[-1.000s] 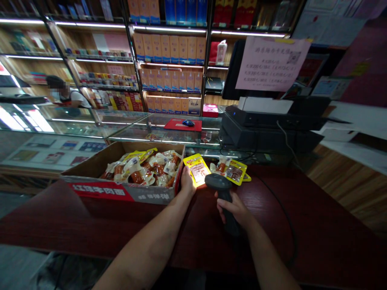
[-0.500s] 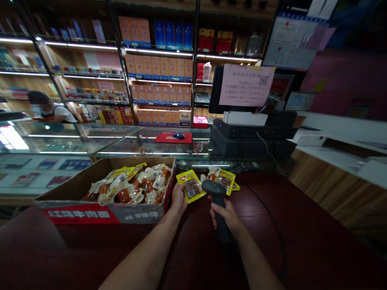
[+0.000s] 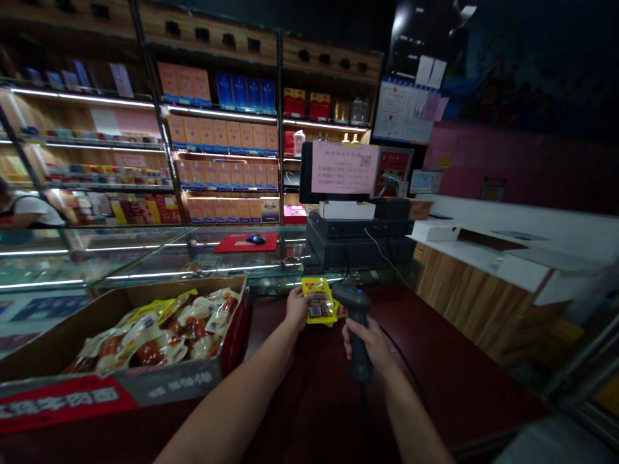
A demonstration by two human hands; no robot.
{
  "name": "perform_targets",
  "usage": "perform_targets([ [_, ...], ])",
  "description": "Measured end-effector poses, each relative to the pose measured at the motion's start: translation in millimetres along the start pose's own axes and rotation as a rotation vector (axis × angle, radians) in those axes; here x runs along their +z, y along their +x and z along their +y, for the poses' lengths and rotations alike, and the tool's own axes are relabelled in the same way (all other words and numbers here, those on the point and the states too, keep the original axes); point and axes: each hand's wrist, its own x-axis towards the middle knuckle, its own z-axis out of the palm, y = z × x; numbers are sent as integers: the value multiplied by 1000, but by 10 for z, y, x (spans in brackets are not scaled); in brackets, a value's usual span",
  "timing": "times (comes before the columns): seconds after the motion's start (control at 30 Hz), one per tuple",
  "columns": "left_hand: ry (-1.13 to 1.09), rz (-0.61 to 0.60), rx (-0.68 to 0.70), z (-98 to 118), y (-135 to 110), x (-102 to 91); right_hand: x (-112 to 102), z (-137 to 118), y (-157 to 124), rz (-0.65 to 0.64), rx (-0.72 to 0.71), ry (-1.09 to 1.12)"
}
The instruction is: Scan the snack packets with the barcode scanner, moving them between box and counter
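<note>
My left hand grips a yellow snack packet by its left edge and holds it upright over the dark red counter. My right hand is wrapped round the handle of a dark barcode scanner, whose head sits just right of the packet. Behind the held packet, the edge of another yellow packet shows on the counter. To the left stands an open cardboard box full of several sausage snack packets.
A black cash register with a monitor and pink notice stands behind the counter. Glass display cases run left, with a red mouse pad and mouse. Stocked shelves fill the back wall. A person is at far left. A white desk lies right.
The view has swung right and up, so the box sits further left. My left hand has lifted the yellow packet upright beside the scanner head. The right hand keeps the scanner.
</note>
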Motion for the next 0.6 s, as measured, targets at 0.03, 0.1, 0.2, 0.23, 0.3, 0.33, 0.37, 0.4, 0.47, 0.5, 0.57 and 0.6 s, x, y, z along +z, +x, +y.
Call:
perform_targets([
  [0.03, 27, 9, -5, -46, 29, 65, -38, -14, -8, 7, -3, 0],
  [0.1, 77, 17, -11, -142, 79, 165, -110, -35, -31, 15, -5, 4],
  [0.2, 171, 17, 3, -257, 137, 245, -204, -46, -69, 26, 0, 16],
  [0.23, 211, 15, 17, -280, 150, 259, -230, -43, -77, 37, 7, 18],
  [0.3, 299, 22, 61, -301, 162, 279, -277, -28, -83, 65, 22, 16],
  [0.33, 338, 28, 94, -299, 158, 288, -298, -19, -82, 82, 25, 12],
  [0.37, 371, 37, 134, -290, 148, 296, -316, -9, -80, 98, 29, 6],
  [0.4, 396, 47, 179, -275, 130, 305, -332, -1, -77, 113, 32, -1],
  [0.47, 412, 64, 271, -230, 75, 322, -355, 13, -78, 127, 39, -10],
  [0.5, 411, 71, 307, -202, 40, 328, -362, 18, -82, 126, 44, -12],
  [0.57, 400, 66, 354, -133, -40, 330, -363, 28, -98, 114, 51, -11],
  [0.6, 391, 54, 372, -89, -79, 322, -355, 33, -108, 110, 54, -7],
])
